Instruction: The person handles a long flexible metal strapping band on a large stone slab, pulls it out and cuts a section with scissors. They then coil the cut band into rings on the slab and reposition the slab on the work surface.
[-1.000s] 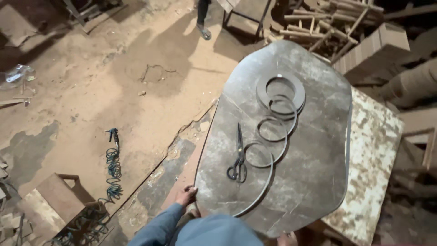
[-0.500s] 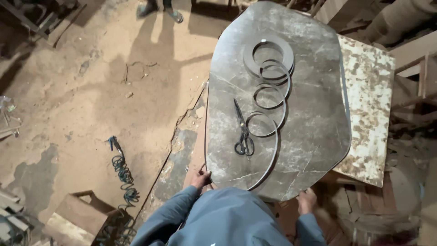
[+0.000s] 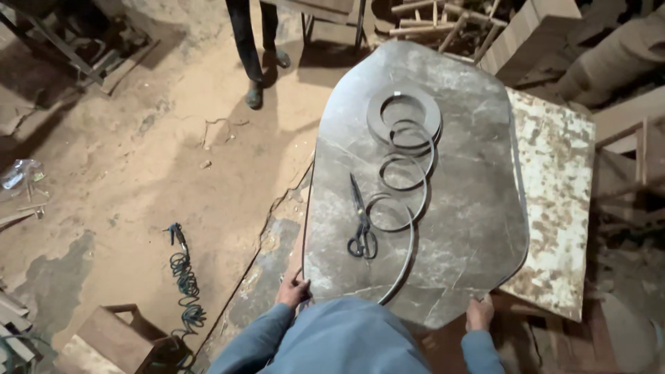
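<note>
A large grey metal sheet [image 3: 464, 208] with clipped corners lies flat in front of me. My left hand [image 3: 293, 291] grips its near left edge and my right hand [image 3: 479, 313] grips its near right edge. On the sheet lie black scissors [image 3: 361, 221], a flat metal ring [image 3: 404, 118] and several thin wire hoops [image 3: 404, 173] overlapping one another down to a curved strip [image 3: 404, 266]. My blue sleeves fill the bottom of the view.
A rusty, mottled plate [image 3: 554, 201] sits under the sheet on the right. A person's legs [image 3: 251, 48] stand at the far end on the dirt floor. A coiled blue-green hose [image 3: 183, 277] lies at the left; timber is stacked at the back right.
The view has swung back and to the right, so the sheet sits further from me. Both my hands stay on the sheet's near edge.
</note>
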